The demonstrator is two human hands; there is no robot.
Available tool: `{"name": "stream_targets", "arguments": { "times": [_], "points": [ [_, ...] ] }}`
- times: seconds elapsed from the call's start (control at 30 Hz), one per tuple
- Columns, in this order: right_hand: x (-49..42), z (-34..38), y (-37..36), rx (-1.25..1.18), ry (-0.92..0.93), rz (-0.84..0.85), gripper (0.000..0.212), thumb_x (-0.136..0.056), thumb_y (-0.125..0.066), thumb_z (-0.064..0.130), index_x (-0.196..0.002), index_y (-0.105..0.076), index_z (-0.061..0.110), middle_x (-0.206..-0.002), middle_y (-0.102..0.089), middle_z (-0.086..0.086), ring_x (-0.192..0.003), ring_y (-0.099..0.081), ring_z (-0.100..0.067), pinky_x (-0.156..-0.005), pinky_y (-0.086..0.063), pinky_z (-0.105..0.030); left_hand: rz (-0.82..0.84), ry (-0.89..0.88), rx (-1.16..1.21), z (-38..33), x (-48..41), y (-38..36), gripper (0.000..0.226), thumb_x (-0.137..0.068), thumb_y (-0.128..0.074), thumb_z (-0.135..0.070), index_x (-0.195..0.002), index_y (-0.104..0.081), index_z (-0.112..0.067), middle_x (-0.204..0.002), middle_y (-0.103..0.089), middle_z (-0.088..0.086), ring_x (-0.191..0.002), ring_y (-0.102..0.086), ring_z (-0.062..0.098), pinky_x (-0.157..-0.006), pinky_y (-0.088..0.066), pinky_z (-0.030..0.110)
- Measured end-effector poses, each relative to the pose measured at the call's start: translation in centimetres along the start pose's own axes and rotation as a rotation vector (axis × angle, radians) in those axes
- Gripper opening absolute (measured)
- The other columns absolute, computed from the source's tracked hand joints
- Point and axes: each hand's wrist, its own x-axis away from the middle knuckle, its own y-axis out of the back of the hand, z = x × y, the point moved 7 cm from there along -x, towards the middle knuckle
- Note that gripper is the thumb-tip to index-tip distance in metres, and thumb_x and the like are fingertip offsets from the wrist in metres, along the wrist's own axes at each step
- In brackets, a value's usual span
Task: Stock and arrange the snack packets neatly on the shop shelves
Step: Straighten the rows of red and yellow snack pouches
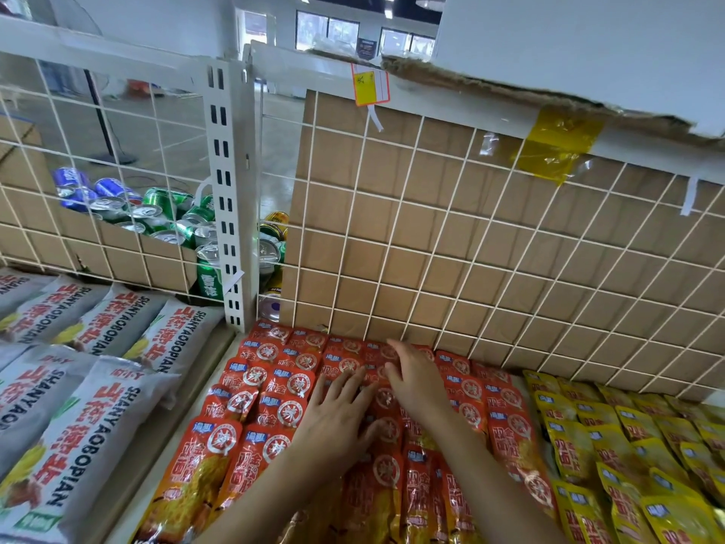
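Right of the white slotted post (231, 190), the red packets (274, 386) lie flat in overlapping rows, glossy and crinkled; they overlap too much to count. Both hands rest on them. The left hand (337, 418) lies palm down with its fingers spread apart. The right hand (416, 382), touching it, has its fingers laid out loosely and grips nothing. Behind the hands, a white wire grid (431, 237) backed by brown cardboard (392, 190) closes off the shelf. Farther right of the post, shiny yellow packets (612, 437) butt against the red ones. Left of the post lie at least six large grey bags (113, 418), with metal cans (157, 214) heaped behind the grid.
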Motion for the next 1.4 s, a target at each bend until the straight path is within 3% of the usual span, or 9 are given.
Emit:
{"name": "stream_targets", "arguments": {
  "times": [0.1,0.2,0.27,0.47,0.67,0.83,1.03,1.2,1.4],
  "points": [
    [1.6,-0.2,0.7,-0.014,-0.026,-0.038,0.041,-0.098,-0.041,0.029,-0.138,-0.039,0.02,-0.141,-0.043,0.001,-0.131,-0.037,-0.015,-0.108,-0.03,-0.03,-0.03,0.006,0.002,-0.2,1.1,0.5,0.089,-0.072,0.01,-0.064,-0.15,-0.013,-0.029,-0.158,-0.004,-0.006,-0.145,0.003,0.014,-0.111,0.014,0.036],
    [3.7,-0.1,1.4,-0.02,-0.014,-0.057,0.044,-0.098,-0.042,0.029,-0.14,-0.037,0.02,-0.147,-0.034,0.002,-0.138,-0.026,-0.013,-0.112,-0.02,-0.026,0.004,0.022,-0.041,0.1,2.8,-0.1,0.072,-0.092,-0.002,-0.06,-0.136,-0.047,-0.027,-0.143,-0.045,-0.004,-0.136,-0.036,0.016,-0.109,-0.021,0.04],
    [5.1,-0.2,1.3,-0.045,-0.029,-0.003,0.046,-0.098,-0.042,0.032,-0.142,-0.033,0.021,-0.15,-0.03,0.003,-0.139,-0.023,-0.011,-0.112,-0.018,-0.026,0.037,0.036,-0.041,0.2,3.9,-0.9,0.065,-0.096,-0.005,-0.054,-0.126,-0.057,-0.028,-0.13,-0.058,-0.006,-0.121,-0.053,0.014,-0.102,-0.037,0.04],
    [9.0,0.8,0.2,-0.003,-0.04,0.144,0.054,-0.097,-0.037,0.043,-0.147,-0.022,0.026,-0.154,-0.02,0.007,-0.142,-0.016,-0.009,-0.115,-0.013,-0.03,0.014,0.043,-0.149,0.9,7.2,-1.1,0.066,-0.097,-0.009,-0.057,-0.131,-0.053,-0.021,-0.134,-0.055,-0.001,-0.123,-0.051,0.019,-0.108,-0.01,0.037],
    [11.3,1.4,-0.7,0.16,-0.054,0.247,0.075,-0.089,-0.029,0.063,-0.149,-0.007,0.025,-0.157,-0.003,0.006,-0.144,0.0,-0.01,-0.115,-0.001,-0.032,-0.025,0.045,-0.153,1.0,8.5,-2.2,0.067,-0.096,-0.011,-0.059,-0.134,-0.05,-0.02,-0.138,-0.051,0.003,-0.13,-0.043,0.022,-0.105,-0.017,0.04],
    [12.1,1.7,-1.1,0.196,-0.039,0.257,0.115,-0.05,0.011,0.082,-0.149,-0.004,0.026,-0.157,0.0,0.007,-0.144,0.002,-0.01,-0.112,0.004,-0.029,-0.04,0.04,-0.159,0.8,8.6,-2.2,0.066,-0.096,-0.013,-0.061,-0.135,-0.046,-0.02,-0.138,-0.051,0.004,-0.127,-0.047,0.024,-0.101,-0.023,0.043],
    [12.2,1.9,-1.0,0.209,-0.04,0.231,0.105,-0.057,0.003,0.077,-0.149,-0.006,0.026,-0.157,-0.001,0.008,-0.144,0.001,-0.009,-0.112,0.003,-0.028,-0.041,0.058,-0.166,1.0,8.4,-2.4,0.071,-0.096,-0.011,-0.061,-0.133,-0.052,-0.016,-0.138,-0.05,0.004,-0.126,-0.047,0.024,-0.102,-0.022,0.043],
    [12.1,1.7,-1.3,0.227,0.019,0.209,0.111,-0.053,0.017,0.082,-0.148,-0.004,0.03,-0.155,0.004,0.014,-0.144,0.003,-0.007,-0.114,0.001,-0.031,-0.1,-0.022,-0.159,0.4,8.7,-2.0,0.065,-0.096,-0.013,-0.059,-0.138,-0.045,-0.023,-0.142,-0.046,-0.001,-0.133,-0.04,0.021,-0.106,-0.016,0.042],
    [11.8,1.8,-1.3,0.204,0.03,0.236,0.095,-0.067,-0.005,0.082,-0.148,-0.009,0.031,-0.156,0.0,0.014,-0.144,0.001,-0.008,-0.115,-0.001,-0.033,-0.119,-0.178,-0.219,-0.6,8.8,-1.9,0.06,-0.094,-0.017,-0.063,-0.137,-0.045,-0.032,-0.142,-0.045,-0.013,-0.135,-0.036,0.017,-0.107,-0.012,0.042]
  ]
}}
